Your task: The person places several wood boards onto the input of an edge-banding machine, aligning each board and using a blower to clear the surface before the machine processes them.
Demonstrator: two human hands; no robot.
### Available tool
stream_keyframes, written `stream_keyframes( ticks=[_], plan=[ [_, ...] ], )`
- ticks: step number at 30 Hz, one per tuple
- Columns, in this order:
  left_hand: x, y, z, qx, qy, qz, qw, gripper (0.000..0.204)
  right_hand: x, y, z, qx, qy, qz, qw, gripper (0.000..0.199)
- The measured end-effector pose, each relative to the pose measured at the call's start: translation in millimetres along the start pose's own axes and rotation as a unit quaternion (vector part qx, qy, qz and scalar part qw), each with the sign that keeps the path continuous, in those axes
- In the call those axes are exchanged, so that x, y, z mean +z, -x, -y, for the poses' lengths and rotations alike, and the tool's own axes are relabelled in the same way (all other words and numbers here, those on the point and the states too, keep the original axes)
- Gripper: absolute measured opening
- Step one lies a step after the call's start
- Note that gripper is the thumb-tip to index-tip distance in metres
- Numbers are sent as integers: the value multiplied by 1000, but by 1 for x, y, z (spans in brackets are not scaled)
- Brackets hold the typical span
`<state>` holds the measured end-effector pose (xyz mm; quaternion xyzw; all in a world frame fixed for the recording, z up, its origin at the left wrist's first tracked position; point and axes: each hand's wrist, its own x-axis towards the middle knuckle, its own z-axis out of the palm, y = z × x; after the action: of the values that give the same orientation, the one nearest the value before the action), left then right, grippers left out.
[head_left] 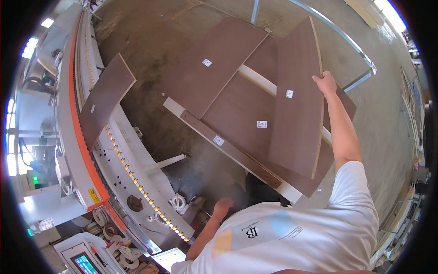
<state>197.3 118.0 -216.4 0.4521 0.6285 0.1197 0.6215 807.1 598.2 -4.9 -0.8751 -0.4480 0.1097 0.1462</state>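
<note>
My right hand (326,85) grips the long edge of a brown wood-grain panel (296,68), its thumb on the face side. The panel is raised at a tilt over other brown boards and carries a small white label. Below it lie a large brown board (214,59), another labelled board (242,102) and a narrow brown strip (200,128) with a label. My left hand (222,208) hangs low by my body, between the machine and the boards. Haze blurs its fingers, and I see nothing clearly held in it.
At left runs a long edge-banding machine (98,182) with an orange rail and a row of yellow rollers. Another brown panel (107,98) sits in it. Rolls of edge tape (109,230) and a control screen (85,264) are at lower left. A metal tube frame (335,23) bends around the far right.
</note>
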Motion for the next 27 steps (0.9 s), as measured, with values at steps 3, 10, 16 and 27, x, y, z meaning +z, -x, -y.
stream_keyframes(
  ticks=[3,10,16,27],
  plan=[
    [-19,-21,-17,-70,-71,63,993,30,-9,32,17,-60,81,-27,995,48],
    [-29,-118,-174,157,-2,86,984,30,-17,140,-16,-123,108,-37,986,46],
    [43,-175,-384,83,168,223,957,66,-7,239,-30,-146,35,-43,988,38],
    [140,-245,-363,-63,286,10,956,25,51,377,-152,-64,-116,79,988,47]
  ],
)
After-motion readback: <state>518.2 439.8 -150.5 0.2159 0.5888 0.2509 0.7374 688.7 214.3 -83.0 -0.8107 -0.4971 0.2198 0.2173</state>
